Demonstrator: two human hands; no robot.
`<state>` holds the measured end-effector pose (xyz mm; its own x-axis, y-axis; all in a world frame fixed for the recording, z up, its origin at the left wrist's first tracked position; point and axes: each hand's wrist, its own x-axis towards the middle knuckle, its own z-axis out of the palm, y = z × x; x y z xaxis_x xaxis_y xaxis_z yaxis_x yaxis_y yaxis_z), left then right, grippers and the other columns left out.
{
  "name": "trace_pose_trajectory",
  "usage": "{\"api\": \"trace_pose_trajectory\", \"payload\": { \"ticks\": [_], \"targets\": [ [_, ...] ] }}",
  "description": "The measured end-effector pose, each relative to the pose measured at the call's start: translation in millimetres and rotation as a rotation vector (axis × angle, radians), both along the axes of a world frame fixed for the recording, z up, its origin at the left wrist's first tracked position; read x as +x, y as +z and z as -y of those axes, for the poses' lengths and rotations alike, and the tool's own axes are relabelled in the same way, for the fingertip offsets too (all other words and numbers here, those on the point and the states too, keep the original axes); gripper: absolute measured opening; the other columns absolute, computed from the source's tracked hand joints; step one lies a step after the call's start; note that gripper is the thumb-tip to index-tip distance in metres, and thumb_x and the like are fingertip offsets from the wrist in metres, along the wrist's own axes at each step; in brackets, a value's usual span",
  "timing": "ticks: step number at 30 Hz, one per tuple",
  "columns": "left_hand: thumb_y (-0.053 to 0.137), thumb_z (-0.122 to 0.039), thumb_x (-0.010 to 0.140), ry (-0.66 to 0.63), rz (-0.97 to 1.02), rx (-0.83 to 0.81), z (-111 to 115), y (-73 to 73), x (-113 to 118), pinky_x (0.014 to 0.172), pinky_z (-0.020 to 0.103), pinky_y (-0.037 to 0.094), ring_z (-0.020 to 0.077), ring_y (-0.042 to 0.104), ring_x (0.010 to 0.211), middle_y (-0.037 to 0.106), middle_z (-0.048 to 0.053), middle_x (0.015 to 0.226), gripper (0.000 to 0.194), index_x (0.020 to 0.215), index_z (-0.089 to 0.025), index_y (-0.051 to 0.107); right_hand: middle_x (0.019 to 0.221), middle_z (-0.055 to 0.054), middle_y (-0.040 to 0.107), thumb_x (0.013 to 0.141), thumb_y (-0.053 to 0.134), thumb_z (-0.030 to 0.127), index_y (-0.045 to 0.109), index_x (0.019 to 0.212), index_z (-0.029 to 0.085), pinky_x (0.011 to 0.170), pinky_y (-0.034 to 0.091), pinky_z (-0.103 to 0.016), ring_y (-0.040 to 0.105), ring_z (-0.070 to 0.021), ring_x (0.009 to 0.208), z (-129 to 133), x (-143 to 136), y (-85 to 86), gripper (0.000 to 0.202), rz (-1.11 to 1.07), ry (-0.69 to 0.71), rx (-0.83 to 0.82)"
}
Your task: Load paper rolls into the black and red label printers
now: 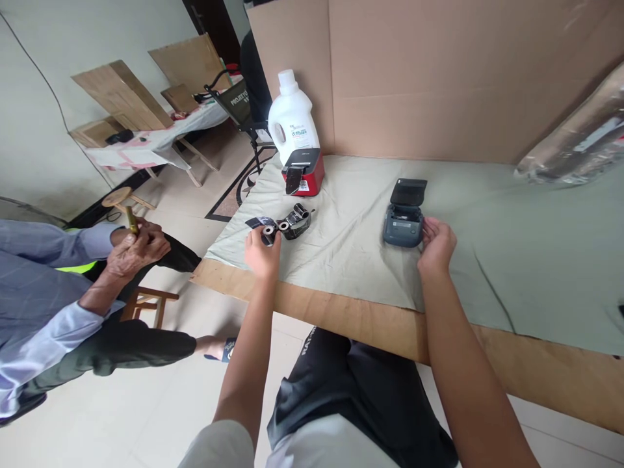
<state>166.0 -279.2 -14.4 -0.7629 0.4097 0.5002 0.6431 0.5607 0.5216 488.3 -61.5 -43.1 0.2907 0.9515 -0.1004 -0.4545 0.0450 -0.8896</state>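
Note:
My left hand is closed, thumb and fingers around a small roll of black labels with a white core. Right beside it on the cloth lie more black label rolls, partly unwound. My right hand grips the right side of a small dark label printer, its fingertips partly hidden behind the casing. The printer's lid is raised, and its inside looks dark. Toward the back stands a red and black label printer with a dark strip hanging from its front.
A white detergent bottle stands behind the red machine, against a cardboard wall. Plastic-wrapped material lies at the right. The table's bare wooden edge runs in front of me. To my left, another person's hands hold a yellowish object.

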Motion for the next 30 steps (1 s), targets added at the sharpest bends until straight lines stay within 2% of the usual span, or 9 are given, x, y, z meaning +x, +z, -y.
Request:
{"api": "trace_pose_trajectory", "payload": {
  "ticks": [4, 11, 14, 17, 21, 23, 26, 30],
  "targets": [
    [0.068, -0.039, 0.092, -0.02, 0.011, -0.062, 1, -1.3, 1, 0.102, 0.043, 0.05, 0.0339, 0.059, 0.125, 0.068, 0.012, 0.122, 0.03, 0.118, -0.026, 0.064, 0.095, -0.004, 0.073, 0.094, 0.049, 0.028, 0.068, 0.084, 0.022, 0.086, 0.067, -0.036, 0.074, -0.0198, 0.107, 3, -1, 5.8, 0.023, 0.02, 0.0, -0.024],
    [0.074, -0.037, 0.088, 0.064, 0.019, -0.113, 2, -1.1, 3, 0.105, 0.048, 0.05, 0.0363, 0.056, 0.125, 0.061, 0.014, 0.124, 0.024, 0.105, -0.024, 0.066, 0.09, -0.004, 0.073, 0.093, 0.046, 0.018, 0.07, 0.08, 0.019, 0.085, 0.063, -0.029, 0.073, -0.0164, 0.095, 9, -3, 16.5, 0.027, 0.068, -0.026, -0.019],
    [0.077, -0.039, 0.085, 0.108, 0.012, -0.13, 2, -0.8, 2, 0.104, 0.049, 0.05, 0.0378, 0.055, 0.124, 0.061, 0.015, 0.124, 0.027, 0.104, -0.023, 0.065, 0.091, -0.005, 0.074, 0.092, 0.045, 0.016, 0.069, 0.08, 0.017, 0.086, 0.059, -0.027, 0.072, -0.0157, 0.093, 10, -4, 18.9, 0.027, 0.061, -0.04, -0.03],
    [0.079, -0.043, 0.082, 0.119, -0.011, -0.118, 4, 1.1, 2, 0.106, 0.051, 0.048, 0.0394, 0.054, 0.124, 0.059, 0.017, 0.127, 0.039, 0.111, -0.021, 0.065, 0.09, -0.006, 0.074, 0.092, 0.044, 0.014, 0.069, 0.08, 0.016, 0.083, 0.056, -0.025, 0.072, -0.0146, 0.09, 11, -5, 20.4, 0.028, 0.053, -0.046, -0.038],
    [0.069, -0.043, 0.091, 0.026, -0.082, -0.091, 6, 6.8, 6, 0.113, 0.054, 0.041, 0.0405, 0.051, 0.131, 0.058, 0.022, 0.137, 0.044, 0.126, -0.018, 0.067, 0.088, -0.005, 0.074, 0.093, 0.044, 0.013, 0.069, 0.08, 0.016, 0.077, 0.053, -0.024, 0.071, -0.0131, 0.086, 11, -6, 21.7, 0.028, 0.044, -0.042, -0.036],
    [0.065, -0.038, 0.093, -0.045, -0.129, -0.157, 4, 9.6, 10, 0.116, 0.057, 0.036, 0.0421, 0.046, 0.14, 0.054, 0.02, 0.15, 0.044, 0.133, -0.021, 0.068, 0.087, -0.005, 0.073, 0.093, 0.045, 0.013, 0.069, 0.08, 0.016, 0.075, 0.052, -0.023, 0.071, -0.0125, 0.085, 11, -5, 22.0, 0.028, 0.044, -0.041, -0.039],
    [0.065, -0.033, 0.091, -0.134, -0.201, -0.312, -1, 12.9, 19, 0.119, 0.063, 0.029, 0.0449, 0.031, 0.155, 0.04, 0.015, 0.169, 0.05, 0.14, -0.027, 0.067, 0.087, -0.004, 0.073, 0.091, 0.045, 0.012, 0.069, 0.08, 0.016, 0.075, 0.052, -0.022, 0.07, -0.0125, 0.087, 12, -5, 22.5, 0.027, 0.049, -0.032, -0.04],
    [0.065, -0.03, 0.091, -0.187, -0.227, -0.395, -5, 19.2, 28, 0.12, 0.067, 0.026, 0.0438, 0.023, 0.161, 0.031, 0.012, 0.176, 0.051, 0.141, -0.03, 0.068, 0.086, -0.003, 0.072, 0.092, 0.046, 0.014, 0.068, 0.078, 0.017, 0.075, 0.053, -0.022, 0.07, -0.0131, 0.089, 12, -5, 23.7, 0.026, 0.058, -0.018, -0.044]
  ]
}}
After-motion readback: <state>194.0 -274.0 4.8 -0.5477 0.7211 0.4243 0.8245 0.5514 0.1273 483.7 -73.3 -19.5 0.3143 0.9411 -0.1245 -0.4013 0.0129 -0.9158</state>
